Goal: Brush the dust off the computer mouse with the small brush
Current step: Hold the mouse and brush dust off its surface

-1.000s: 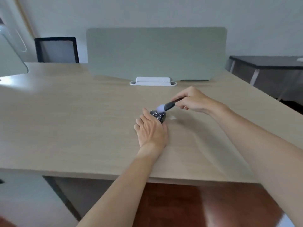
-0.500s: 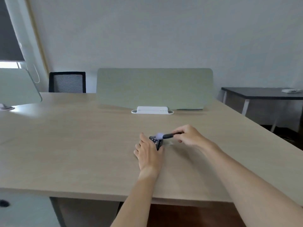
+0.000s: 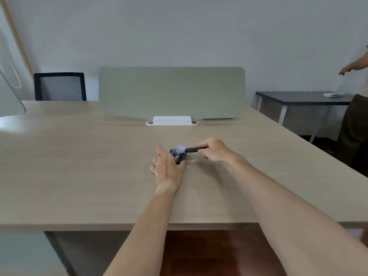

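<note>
A small black computer mouse [image 3: 177,155] speckled with white dust lies on the light wooden desk [image 3: 79,166], near its middle. My left hand [image 3: 167,169] rests over the mouse's near and left side, fingers and thumb gripping it; much of the mouse is hidden under that hand. My right hand [image 3: 216,149] pinches the black handle of a small brush [image 3: 188,150]. Its pale bristle tip [image 3: 180,149] sits on the mouse's far top and looks blurred.
A grey-green divider panel [image 3: 171,92] in a white foot [image 3: 172,121] stands across the desk behind the mouse. A mesh chair [image 3: 59,86] is at back left. A dark side table [image 3: 302,96] and another person [image 3: 356,116] are at the right edge.
The view has tilted upward, so the hands and mouse sit lower in the picture and look smaller. A person has come into view at the right. The brush stays on the mouse.
</note>
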`<state>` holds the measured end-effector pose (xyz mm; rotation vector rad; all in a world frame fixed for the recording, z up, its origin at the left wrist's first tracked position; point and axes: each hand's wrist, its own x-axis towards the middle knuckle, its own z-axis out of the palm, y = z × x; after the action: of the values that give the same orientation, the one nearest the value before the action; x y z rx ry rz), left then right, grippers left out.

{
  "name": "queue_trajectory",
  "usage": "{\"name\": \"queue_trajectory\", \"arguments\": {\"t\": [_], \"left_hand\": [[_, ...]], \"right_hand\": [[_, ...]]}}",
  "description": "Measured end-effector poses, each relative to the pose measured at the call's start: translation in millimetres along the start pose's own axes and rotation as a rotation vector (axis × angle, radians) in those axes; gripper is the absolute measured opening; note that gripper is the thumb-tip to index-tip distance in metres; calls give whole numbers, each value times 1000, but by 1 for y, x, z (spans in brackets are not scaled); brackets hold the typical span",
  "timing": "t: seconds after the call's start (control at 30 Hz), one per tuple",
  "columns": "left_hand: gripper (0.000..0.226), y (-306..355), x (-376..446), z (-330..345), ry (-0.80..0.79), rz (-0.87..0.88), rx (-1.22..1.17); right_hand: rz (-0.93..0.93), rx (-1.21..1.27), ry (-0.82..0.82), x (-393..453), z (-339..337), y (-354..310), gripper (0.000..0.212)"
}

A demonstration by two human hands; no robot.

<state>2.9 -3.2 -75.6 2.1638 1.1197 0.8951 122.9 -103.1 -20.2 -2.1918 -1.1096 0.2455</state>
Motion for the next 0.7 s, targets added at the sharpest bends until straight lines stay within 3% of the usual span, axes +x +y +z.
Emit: {"name": "queue_trajectory", "arguments": {"t": [0.13, 0.27, 0.43, 0.53, 0.7], "left_hand": [[104, -4, 5, 0, -25, -11, -35], [103, -9, 10, 1, -27, -20, -85], [113, -11, 9, 3, 15, -16, -140], [115, -11, 9, 3, 32, 6, -112], [110, -11, 7, 3, 52, -3, -158]], "right_hand": [[16, -61, 28, 4, -13, 3, 30], [-78, 67, 71, 9, -10, -11, 24], [-121, -88, -53, 4, -11, -10, 43], [-90, -141, -32, 6, -22, -5, 40], [-174, 8, 33, 11, -7, -26, 32]]}}
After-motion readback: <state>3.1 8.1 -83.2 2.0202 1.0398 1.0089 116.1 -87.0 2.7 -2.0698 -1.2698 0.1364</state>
